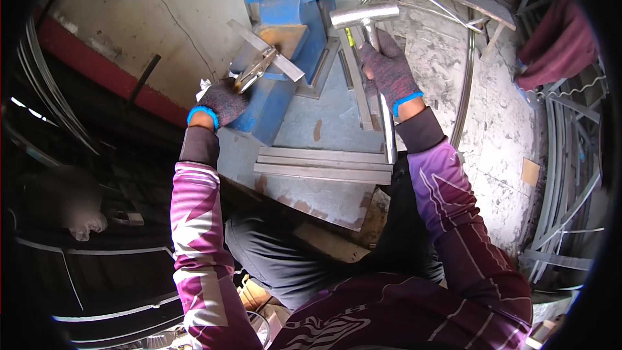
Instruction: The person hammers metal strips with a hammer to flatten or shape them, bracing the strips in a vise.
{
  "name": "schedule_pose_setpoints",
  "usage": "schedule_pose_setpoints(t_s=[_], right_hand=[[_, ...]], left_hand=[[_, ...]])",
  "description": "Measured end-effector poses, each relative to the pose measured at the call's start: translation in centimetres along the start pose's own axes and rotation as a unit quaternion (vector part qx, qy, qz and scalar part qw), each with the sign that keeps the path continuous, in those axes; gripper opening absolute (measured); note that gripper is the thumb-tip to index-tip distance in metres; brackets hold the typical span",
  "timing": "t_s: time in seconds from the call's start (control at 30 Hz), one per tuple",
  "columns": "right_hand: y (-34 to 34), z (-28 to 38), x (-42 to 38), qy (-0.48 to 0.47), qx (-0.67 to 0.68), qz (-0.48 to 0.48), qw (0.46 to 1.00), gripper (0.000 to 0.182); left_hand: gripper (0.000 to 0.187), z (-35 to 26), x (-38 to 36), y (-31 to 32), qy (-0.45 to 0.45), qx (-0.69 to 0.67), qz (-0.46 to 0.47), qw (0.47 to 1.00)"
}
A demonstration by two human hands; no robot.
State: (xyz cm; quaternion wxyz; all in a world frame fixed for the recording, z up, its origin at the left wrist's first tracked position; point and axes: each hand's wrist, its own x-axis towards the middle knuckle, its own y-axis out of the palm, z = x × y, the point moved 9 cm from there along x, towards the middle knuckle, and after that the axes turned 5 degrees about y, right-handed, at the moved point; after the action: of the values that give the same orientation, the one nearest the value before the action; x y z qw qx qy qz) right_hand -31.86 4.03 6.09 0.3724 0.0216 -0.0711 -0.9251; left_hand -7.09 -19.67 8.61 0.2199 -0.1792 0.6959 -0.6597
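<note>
My left hand (223,100), in a dark knitted glove with a blue cuff, is closed around the handles of metal pliers (258,70). Their jaws meet a flat metal bar (287,67), which lies slantwise over a brownish plate (293,35) on a blue steel block (264,107). Wrapped around the shaft of a hammer (365,15) is my gloved right hand (393,72). The hammer's shiny cylindrical head is raised right of the blue block, and its metal shaft runs down toward my knee. Exactly how the jaws grip the bar is too small to tell.
Several grey metal bars (324,165) lie across the metal plate (317,198) before me. Behind stands a low wooden bench (453,1) with tools. Long metal stock (560,155) is stacked at the right, near another person's maroon-clothed legs (560,42).
</note>
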Motion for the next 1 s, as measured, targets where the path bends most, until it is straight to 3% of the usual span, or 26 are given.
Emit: schedule_pose_setpoints(t_s=[0.23, 1.0], right_hand=[[-0.4, -0.2, 0.3, -0.017, -0.01, -0.004, 1.0, 0.035], [-0.2, -0.5, 0.2, 0.001, -0.002, 0.003, 1.0, 0.035]], left_hand=[[0.042, 1.1, 0.3, 0.4, -0.022, -0.063, 0.001, 0.998], [0.036, 0.9, 0.4, 0.4, -0.023, -0.027, -0.003, 0.999]])
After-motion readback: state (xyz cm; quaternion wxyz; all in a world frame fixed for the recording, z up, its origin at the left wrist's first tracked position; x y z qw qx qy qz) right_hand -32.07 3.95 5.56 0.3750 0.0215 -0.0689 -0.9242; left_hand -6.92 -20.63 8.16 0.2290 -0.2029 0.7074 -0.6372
